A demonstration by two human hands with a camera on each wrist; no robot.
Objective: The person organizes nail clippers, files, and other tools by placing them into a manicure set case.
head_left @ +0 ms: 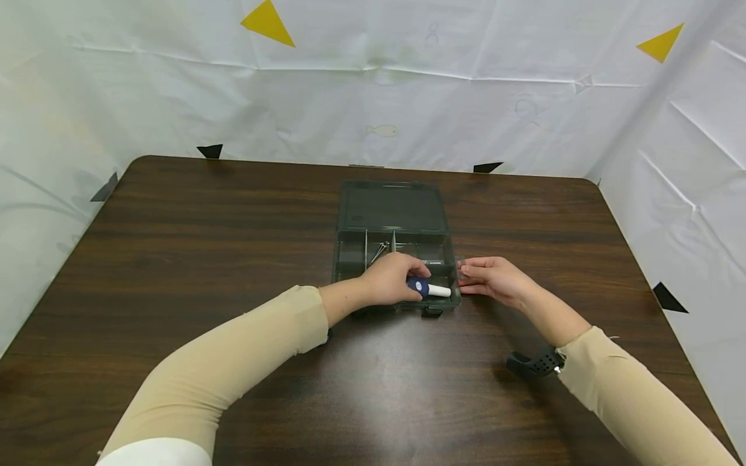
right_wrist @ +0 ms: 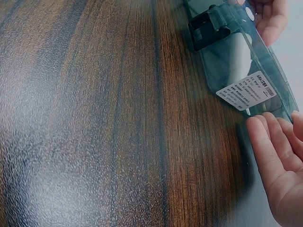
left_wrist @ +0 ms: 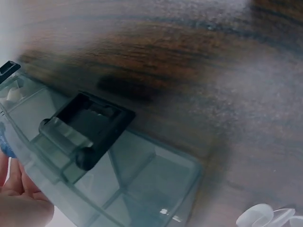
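Note:
A dark translucent organizer box [head_left: 350, 259] lies open mid-table, its lid [head_left: 392, 207] folded back toward the far side. My left hand [head_left: 389, 278] rests over the front compartments and grips a small tool with a blue head and white barrel [head_left: 430, 289]. My right hand [head_left: 492, 278] is at the box's right side, its straight fingers [right_wrist: 272, 151] touching the corner near a white label [right_wrist: 247, 90]. The black front latch [left_wrist: 87, 127] shows close up in the left wrist view, and again as the latch [right_wrist: 207, 29] in the right wrist view. Small metal parts [head_left: 379, 250] lie in one compartment.
The box sits on a dark wooden table [head_left: 204, 259] enclosed by white sheeting [head_left: 408, 97] at the back and both sides. A black strap [head_left: 533, 364] is on my right wrist. A pale crumpled object [left_wrist: 270, 217] shows at the edge of the left wrist view.

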